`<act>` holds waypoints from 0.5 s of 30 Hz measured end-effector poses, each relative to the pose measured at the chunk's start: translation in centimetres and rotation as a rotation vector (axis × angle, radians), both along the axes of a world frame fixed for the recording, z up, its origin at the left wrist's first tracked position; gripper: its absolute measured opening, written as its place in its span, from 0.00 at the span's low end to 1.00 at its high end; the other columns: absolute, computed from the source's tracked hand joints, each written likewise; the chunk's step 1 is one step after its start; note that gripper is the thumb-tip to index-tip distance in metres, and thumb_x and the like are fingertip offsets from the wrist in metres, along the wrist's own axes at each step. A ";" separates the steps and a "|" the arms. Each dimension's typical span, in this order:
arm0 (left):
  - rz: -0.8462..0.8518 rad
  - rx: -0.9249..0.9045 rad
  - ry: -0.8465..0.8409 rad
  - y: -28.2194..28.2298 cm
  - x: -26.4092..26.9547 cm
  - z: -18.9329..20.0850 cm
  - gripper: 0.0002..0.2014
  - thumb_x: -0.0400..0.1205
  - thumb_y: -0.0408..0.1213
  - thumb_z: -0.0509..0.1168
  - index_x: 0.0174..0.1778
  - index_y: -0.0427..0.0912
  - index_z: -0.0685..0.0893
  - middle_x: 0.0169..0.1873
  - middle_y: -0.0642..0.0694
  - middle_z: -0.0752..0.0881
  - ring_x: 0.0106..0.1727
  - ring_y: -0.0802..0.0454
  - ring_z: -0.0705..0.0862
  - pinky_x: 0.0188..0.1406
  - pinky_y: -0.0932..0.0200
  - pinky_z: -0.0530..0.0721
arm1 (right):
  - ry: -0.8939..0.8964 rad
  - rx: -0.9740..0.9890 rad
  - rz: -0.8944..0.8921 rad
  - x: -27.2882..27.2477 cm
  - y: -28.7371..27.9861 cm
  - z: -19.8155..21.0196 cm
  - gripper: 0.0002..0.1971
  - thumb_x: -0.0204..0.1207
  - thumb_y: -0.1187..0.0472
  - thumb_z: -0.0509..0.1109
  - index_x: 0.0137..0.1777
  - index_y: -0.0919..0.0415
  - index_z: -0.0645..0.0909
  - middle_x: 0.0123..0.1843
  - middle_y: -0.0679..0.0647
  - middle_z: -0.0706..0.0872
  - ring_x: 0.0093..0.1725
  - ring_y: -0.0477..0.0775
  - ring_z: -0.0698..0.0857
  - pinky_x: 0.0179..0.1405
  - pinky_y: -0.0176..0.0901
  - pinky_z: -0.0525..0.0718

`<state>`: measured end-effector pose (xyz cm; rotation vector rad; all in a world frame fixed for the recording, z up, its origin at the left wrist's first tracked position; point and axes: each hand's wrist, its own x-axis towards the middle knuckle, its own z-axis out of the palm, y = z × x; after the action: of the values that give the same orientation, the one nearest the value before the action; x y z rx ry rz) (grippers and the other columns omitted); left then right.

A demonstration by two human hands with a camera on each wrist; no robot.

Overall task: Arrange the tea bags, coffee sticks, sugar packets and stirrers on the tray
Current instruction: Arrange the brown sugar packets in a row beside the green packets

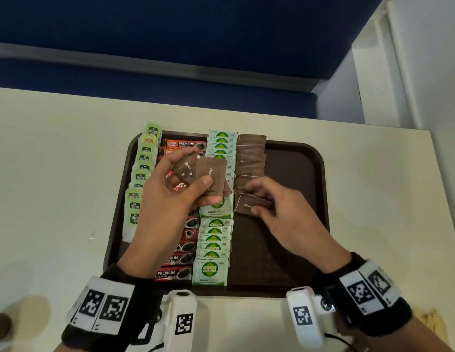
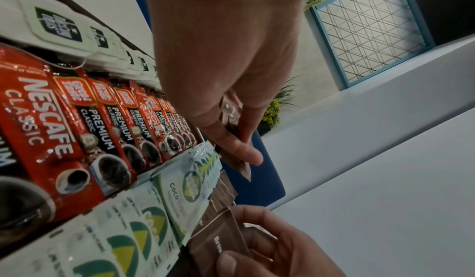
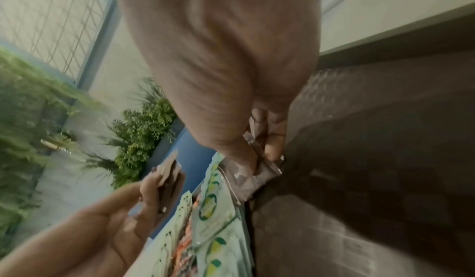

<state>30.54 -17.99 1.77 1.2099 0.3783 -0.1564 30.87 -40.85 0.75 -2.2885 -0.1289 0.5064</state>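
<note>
A dark brown tray (image 1: 292,189) holds columns of green-tagged tea bags (image 1: 141,174), red coffee sticks (image 1: 180,260), pale green coco sugar packets (image 1: 213,240) and brown sugar packets (image 1: 250,151). My left hand (image 1: 196,174) hovers over the coffee sticks and grips a small fan of brown packets (image 1: 213,174) between thumb and fingers. My right hand (image 1: 254,199) pinches one brown packet (image 1: 249,204) at the near end of the brown column, low over the tray. The right wrist view shows that pinch (image 3: 246,177). The left wrist view shows the held fan (image 2: 243,167).
The tray lies on a cream table (image 1: 56,174) with a blue partition (image 1: 170,34) behind it and a white wall (image 1: 412,72) to the right. The tray's right part and the strip near the brown column are bare.
</note>
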 end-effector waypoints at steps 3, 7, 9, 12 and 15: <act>-0.007 -0.003 -0.002 0.0 -0.1 -0.1 0.26 0.81 0.20 0.75 0.73 0.46 0.85 0.61 0.44 0.92 0.58 0.36 0.96 0.42 0.52 0.98 | -0.078 -0.091 0.046 -0.5 0.4 -1.1 0.22 0.85 0.64 0.75 0.73 0.41 0.80 0.64 0.39 0.84 0.64 0.41 0.81 0.65 0.37 0.79; -0.010 -0.015 0.002 0.1 -0.2 -0.1 0.27 0.82 0.20 0.74 0.75 0.46 0.85 0.60 0.46 0.93 0.57 0.38 0.96 0.42 0.51 0.98 | -0.205 -0.120 0.036 -0.7 0.3 -2.1 0.24 0.85 0.66 0.74 0.77 0.46 0.78 0.69 0.41 0.76 0.70 0.45 0.76 0.69 0.36 0.77; -0.012 -0.022 0.004 0.1 -0.2 -0.1 0.27 0.82 0.19 0.74 0.75 0.46 0.85 0.61 0.45 0.93 0.57 0.37 0.96 0.42 0.51 0.98 | -0.232 -0.113 -0.005 -0.7 0.2 -2.3 0.26 0.84 0.65 0.76 0.78 0.46 0.78 0.69 0.42 0.73 0.70 0.45 0.77 0.69 0.39 0.81; -0.007 -0.021 0.005 0.3 -0.3 -0.1 0.27 0.82 0.19 0.74 0.75 0.46 0.85 0.62 0.42 0.92 0.57 0.37 0.96 0.42 0.51 0.98 | -0.250 -0.113 -0.034 -0.7 0.2 -2.4 0.28 0.83 0.65 0.77 0.80 0.46 0.77 0.70 0.43 0.71 0.65 0.44 0.78 0.68 0.40 0.85; 0.002 -0.016 0.012 0.2 -0.2 -0.1 0.27 0.82 0.20 0.75 0.74 0.47 0.85 0.63 0.42 0.92 0.57 0.37 0.96 0.41 0.52 0.98 | -0.242 -0.108 -0.034 -0.6 0.1 -2.5 0.29 0.82 0.64 0.78 0.80 0.46 0.76 0.70 0.43 0.70 0.59 0.43 0.78 0.65 0.40 0.86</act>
<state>30.35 -17.77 1.68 1.1933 0.3881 -0.1651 30.24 -40.74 -1.71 -2.4471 -0.1857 0.2219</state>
